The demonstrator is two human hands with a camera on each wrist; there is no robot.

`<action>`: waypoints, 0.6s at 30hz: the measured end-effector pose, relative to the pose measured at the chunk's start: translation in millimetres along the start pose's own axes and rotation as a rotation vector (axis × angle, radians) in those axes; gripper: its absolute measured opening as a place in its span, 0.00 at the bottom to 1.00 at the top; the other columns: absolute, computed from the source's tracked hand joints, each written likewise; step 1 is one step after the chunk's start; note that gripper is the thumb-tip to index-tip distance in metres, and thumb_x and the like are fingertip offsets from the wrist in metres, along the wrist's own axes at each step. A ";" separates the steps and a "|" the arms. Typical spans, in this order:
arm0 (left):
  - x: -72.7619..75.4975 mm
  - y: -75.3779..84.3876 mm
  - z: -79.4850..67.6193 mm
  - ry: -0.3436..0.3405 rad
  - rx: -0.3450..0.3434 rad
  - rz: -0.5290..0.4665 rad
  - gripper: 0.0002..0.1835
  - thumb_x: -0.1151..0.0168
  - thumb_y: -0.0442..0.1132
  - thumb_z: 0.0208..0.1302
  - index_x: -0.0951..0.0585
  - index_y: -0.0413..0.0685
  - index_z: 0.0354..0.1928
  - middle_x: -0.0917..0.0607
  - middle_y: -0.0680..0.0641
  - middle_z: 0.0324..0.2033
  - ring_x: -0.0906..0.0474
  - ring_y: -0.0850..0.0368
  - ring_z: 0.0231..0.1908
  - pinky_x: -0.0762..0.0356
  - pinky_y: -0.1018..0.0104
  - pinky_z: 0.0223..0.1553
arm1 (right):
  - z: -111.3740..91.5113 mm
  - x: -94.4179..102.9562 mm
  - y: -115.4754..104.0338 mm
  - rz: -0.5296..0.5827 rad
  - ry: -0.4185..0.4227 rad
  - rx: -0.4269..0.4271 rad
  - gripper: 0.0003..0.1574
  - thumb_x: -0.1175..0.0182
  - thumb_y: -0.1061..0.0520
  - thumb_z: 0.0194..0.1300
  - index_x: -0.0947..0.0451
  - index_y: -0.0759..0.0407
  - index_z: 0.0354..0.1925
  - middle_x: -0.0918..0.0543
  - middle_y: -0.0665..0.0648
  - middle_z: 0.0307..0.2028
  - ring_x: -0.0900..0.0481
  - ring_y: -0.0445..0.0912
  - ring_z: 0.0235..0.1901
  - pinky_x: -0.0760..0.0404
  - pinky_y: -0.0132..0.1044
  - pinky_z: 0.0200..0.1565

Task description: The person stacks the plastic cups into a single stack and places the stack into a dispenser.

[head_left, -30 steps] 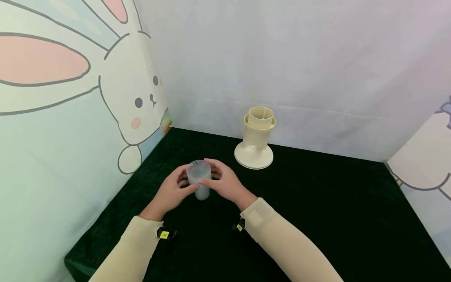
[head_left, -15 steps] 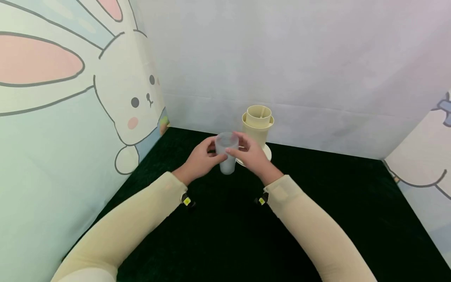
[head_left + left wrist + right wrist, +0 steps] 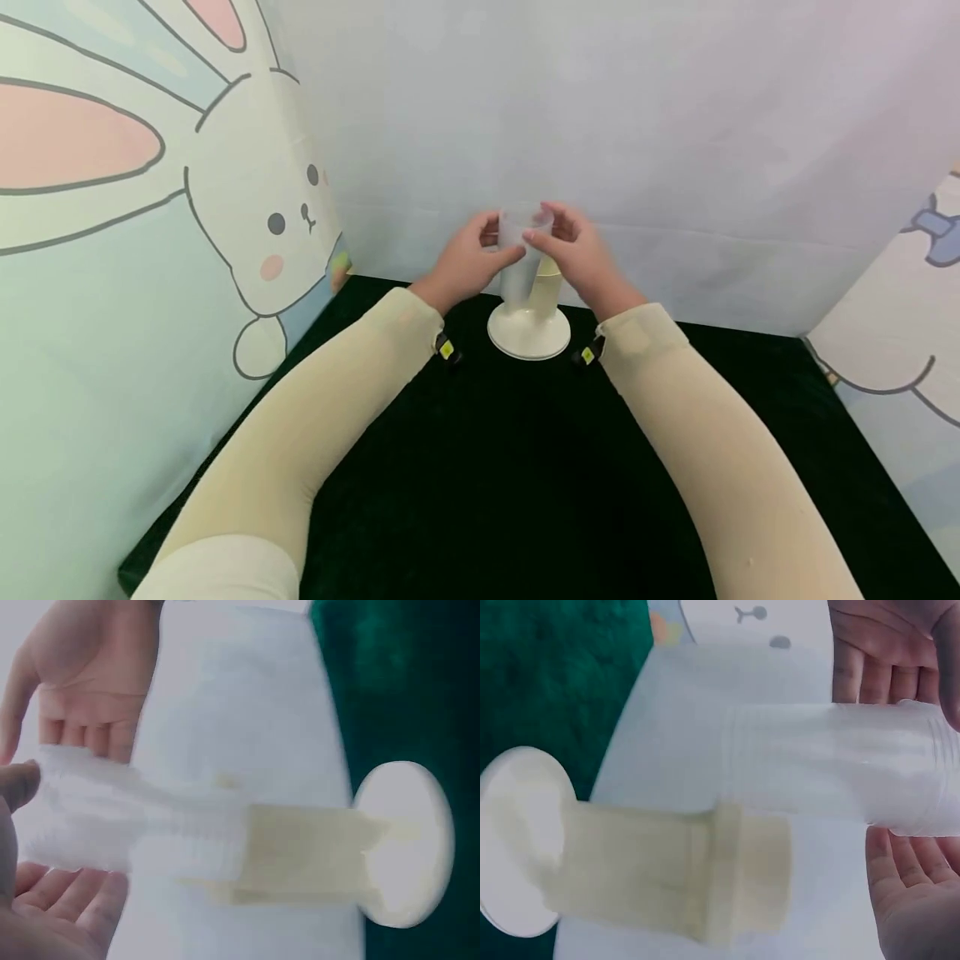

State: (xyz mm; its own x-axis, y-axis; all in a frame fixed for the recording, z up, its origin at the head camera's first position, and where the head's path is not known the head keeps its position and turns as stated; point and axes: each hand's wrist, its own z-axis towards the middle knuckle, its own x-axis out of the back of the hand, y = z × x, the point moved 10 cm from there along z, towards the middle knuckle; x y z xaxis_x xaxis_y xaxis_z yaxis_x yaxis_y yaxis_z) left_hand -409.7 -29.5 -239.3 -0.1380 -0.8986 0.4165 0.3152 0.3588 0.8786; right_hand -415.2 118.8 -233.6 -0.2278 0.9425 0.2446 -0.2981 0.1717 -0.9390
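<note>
Both hands hold a stack of translucent plastic cups point(image 3: 516, 271) off the table, near the back wall. The left hand point(image 3: 467, 257) grips it from the left and the right hand point(image 3: 583, 254) from the right, thumbs on the near side. Behind and below the cups stands a cream holder point(image 3: 547, 287), a round tube on a wide disc base, partly hidden by them in the head view. In the right wrist view the bottom end of the cups point(image 3: 795, 757) is beside the holder's stepped top point(image 3: 761, 874); whether they touch I cannot tell.
A dark green cloth point(image 3: 510, 467) covers the table. Close behind the holder rises a pale fabric wall point(image 3: 675, 125). A rabbit-print wall point(image 3: 247, 208) closes off the left side, and another printed wall point(image 3: 892, 333) stands at the right.
Both hands have carried the cups up, away from the body and to the right, from in front of the holder to its top. The holder still stands in its place.
</note>
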 end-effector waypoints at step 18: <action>-1.4 61.1 55.4 0.035 -0.027 -0.051 0.37 0.32 0.48 0.70 0.34 0.51 0.76 0.24 0.52 0.66 0.25 0.62 0.61 0.22 0.68 0.58 | 29.9 57.4 -47.9 0.003 0.191 0.039 0.47 0.32 0.45 0.69 0.39 0.54 0.78 0.29 0.59 0.70 0.30 0.47 0.67 0.31 0.41 0.68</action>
State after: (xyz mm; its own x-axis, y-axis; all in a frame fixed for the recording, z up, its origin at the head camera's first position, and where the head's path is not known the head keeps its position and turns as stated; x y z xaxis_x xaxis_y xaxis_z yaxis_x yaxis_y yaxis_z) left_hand -442.2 7.6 -173.3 -0.1223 -0.9240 0.3623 0.3340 0.3054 0.8917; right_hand -441.7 156.1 -167.3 -0.0503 0.9809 0.1878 -0.3340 0.1607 -0.9288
